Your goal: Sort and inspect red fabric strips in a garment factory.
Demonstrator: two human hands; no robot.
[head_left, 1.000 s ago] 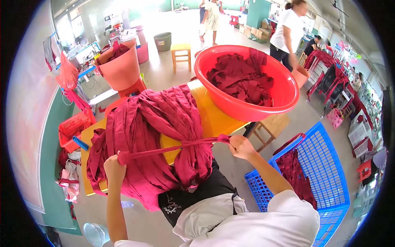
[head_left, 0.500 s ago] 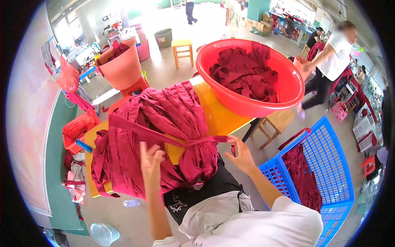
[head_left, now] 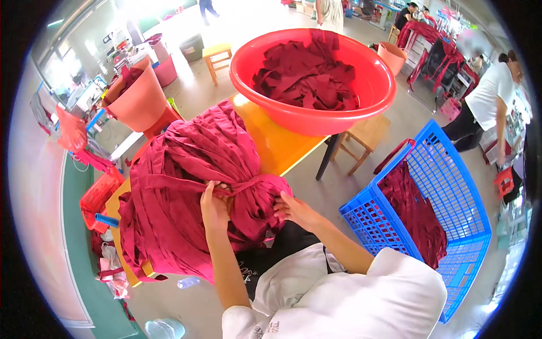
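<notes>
On the yellow table [head_left: 276, 144]: bundle of dark red cloth strips [head_left: 192, 186], bound at its middle.
Left hand [head_left: 213, 204] grips the tie strip [head_left: 169, 183]; right hand [head_left: 292, 208] presses the bundle's end, fingers curled. Red basin [head_left: 316, 116] just behind.

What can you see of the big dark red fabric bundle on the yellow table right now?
The fabric bundle is a large heap of long dark red cloth strips, soft and creased, gathered and cinched near its near end by a strip of the same cloth knotted around it. It lies across the yellow table, its lower edges drooping over the table's side. The left hand grips the tie at the knot; the right hand presses the bunched end. The red basin sits just behind it.
</notes>
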